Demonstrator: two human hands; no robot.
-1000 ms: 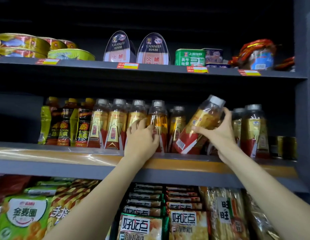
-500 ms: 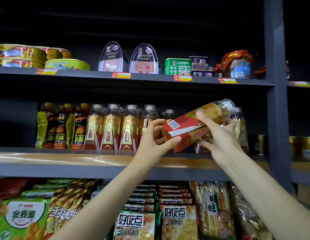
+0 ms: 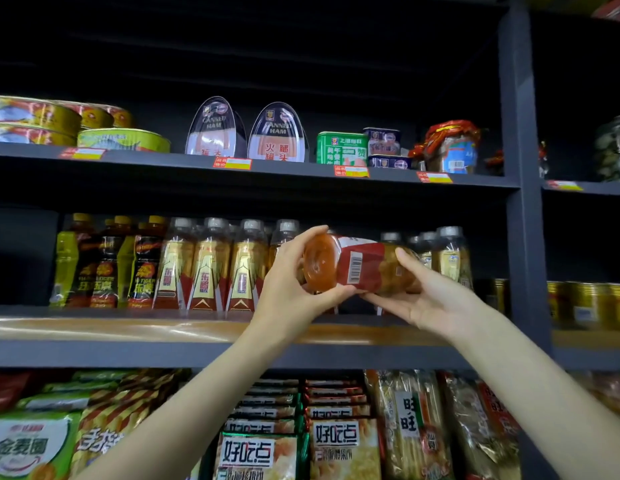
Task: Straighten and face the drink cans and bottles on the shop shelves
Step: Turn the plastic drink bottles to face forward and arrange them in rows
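Above the middle shelf (image 3: 197, 332), I have one bottle (image 3: 357, 263) off the row and lying on its side in both hands. My left hand (image 3: 294, 278) cups its base; my right hand (image 3: 426, 296) closes round the body toward the neck. Its long axis runs roughly level, base turned left and toward me, cap end pointing right and away, hidden behind my right hand. Barcode faces out, not the front label. To the bottle's left the row (image 3: 211, 268) stands upright, fronts forward. My worry: swinging it upright so near the standing bottles could knock one over, and the smooth wrap may slip if either grip eases mid-turn.
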